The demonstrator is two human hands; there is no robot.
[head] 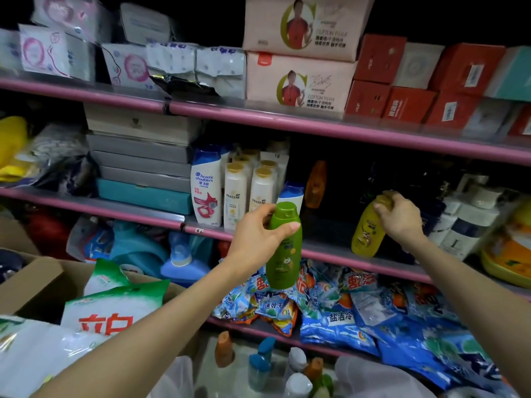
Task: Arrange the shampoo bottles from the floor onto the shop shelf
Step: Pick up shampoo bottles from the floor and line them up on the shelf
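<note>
Now the left hand [258, 234] holds the green bottle [284, 245] by its neck, up in front of the shelf [330, 252], while the right hand [398, 215] grips the cap of the yellow bottle [366, 231] standing there; both look hard, smooth, probably light, so hold them near the top.
</note>
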